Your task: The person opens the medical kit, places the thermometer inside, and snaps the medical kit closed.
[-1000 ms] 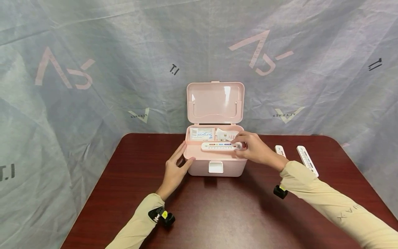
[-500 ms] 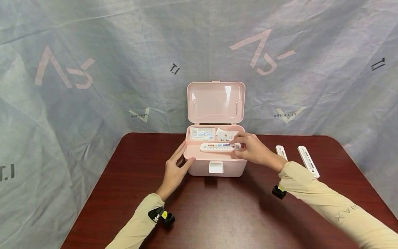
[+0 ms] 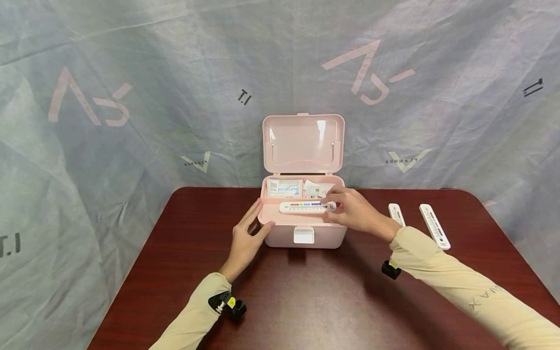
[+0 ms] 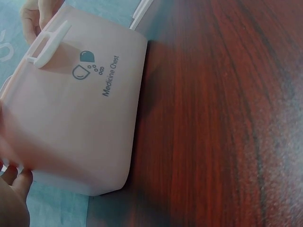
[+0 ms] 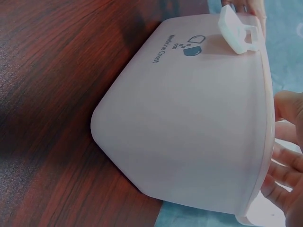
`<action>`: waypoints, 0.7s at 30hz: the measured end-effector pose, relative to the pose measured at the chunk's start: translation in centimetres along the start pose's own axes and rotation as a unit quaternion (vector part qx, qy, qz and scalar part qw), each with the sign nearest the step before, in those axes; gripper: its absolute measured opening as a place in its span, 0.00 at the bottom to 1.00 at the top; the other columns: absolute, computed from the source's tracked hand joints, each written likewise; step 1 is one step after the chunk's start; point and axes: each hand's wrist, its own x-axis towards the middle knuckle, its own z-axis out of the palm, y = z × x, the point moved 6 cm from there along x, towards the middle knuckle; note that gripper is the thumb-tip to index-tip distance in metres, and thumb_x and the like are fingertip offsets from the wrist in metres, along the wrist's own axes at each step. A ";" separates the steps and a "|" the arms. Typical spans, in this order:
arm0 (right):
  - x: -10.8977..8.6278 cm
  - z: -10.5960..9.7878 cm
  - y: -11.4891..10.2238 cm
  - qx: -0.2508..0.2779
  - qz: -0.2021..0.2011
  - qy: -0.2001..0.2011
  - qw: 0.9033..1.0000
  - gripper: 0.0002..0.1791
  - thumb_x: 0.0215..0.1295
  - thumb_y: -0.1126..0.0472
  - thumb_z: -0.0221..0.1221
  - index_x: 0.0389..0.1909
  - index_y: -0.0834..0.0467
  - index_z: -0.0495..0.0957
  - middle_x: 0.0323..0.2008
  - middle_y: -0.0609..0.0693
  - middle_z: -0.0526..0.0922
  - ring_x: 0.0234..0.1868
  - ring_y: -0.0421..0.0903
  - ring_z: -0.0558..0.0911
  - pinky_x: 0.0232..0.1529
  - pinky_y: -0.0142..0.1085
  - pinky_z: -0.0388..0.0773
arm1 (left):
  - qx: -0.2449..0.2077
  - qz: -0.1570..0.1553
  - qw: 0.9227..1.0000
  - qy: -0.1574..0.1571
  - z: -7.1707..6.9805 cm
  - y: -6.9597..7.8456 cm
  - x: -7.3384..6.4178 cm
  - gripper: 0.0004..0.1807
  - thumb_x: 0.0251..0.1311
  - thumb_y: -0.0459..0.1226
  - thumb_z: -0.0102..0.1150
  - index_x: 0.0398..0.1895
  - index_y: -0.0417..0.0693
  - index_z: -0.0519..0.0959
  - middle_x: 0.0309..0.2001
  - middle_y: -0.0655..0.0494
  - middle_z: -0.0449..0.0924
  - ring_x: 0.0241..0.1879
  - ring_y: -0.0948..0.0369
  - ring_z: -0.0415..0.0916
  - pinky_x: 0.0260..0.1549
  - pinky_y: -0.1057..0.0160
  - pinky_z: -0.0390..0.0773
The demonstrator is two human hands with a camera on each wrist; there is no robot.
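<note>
The pink box (image 3: pixel 280 236) stands with its lid (image 3: pixel 304 141) raised; in its back compartments lie a packet marked "Surgical" (image 3: pixel 282 188) and some other white packets (image 3: pixel 316 190). The right hand (image 3: pixel 355 209) pinches one end of a white thermometer (image 3: pixel 299 208) over the front compartment (image 3: pixel 280 218); whether it touches the bottom, I cannot tell. The left hand (image 3: pixel 245 240), fingers spread, touches the box's left side.

Desk (image 3: pixel 297 304): dark red, wood-grained, far corners rounded; standing upright on it, one pink box (image 3: pixel 323 238); lying to its right, a white thermometer (image 3: pixel 395 214) and a second thermometer (image 3: pixel 434 226)
</note>
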 end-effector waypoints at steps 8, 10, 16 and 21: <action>0.1 0.1 -0.1 0.001 0.000 -0.001 1.000 0.11 0.51 0.64 0.67 0.35 0.64 0.85 0.35 0.51 0.80 0.34 0.45 0.78 0.33 0.37 0.77 | -0.001 -0.008 1.000 -0.006 -0.2 2.2 -0.1 0.32 0.58 0.33 0.64 0.66 0.36 0.66 0.68 0.43 0.62 0.67 0.50 0.59 0.55 0.45 0.69; 0.2 0.1 -0.2 0.002 0.000 -0.001 1.000 0.11 0.51 0.64 0.66 0.35 0.64 0.85 0.35 0.52 0.80 0.34 0.45 0.79 0.34 0.38 0.78 | 0.000 -0.007 1.000 -0.005 -0.2 2.1 -0.1 0.32 0.58 0.32 0.64 0.66 0.35 0.66 0.67 0.43 0.62 0.66 0.50 0.59 0.55 0.44 0.69; 0.2 0.2 -0.2 0.012 0.001 0.006 1.000 0.10 0.50 0.65 0.66 0.34 0.64 0.85 0.34 0.51 0.80 0.34 0.45 0.78 0.33 0.37 0.77 | 0.000 -0.002 1.000 -0.003 -0.2 2.0 -0.1 0.32 0.58 0.33 0.64 0.66 0.36 0.66 0.67 0.43 0.62 0.67 0.50 0.59 0.55 0.44 0.69; 0.1 0.6 0.0 0.014 0.010 0.004 1.000 0.11 0.51 0.65 0.66 0.36 0.64 0.85 0.35 0.51 0.79 0.33 0.44 0.77 0.32 0.36 0.75 | 0.005 -0.002 1.000 0.004 0.0 0.0 0.0 0.33 0.58 0.37 0.65 0.66 0.41 0.67 0.68 0.51 0.63 0.67 0.57 0.60 0.55 0.46 0.69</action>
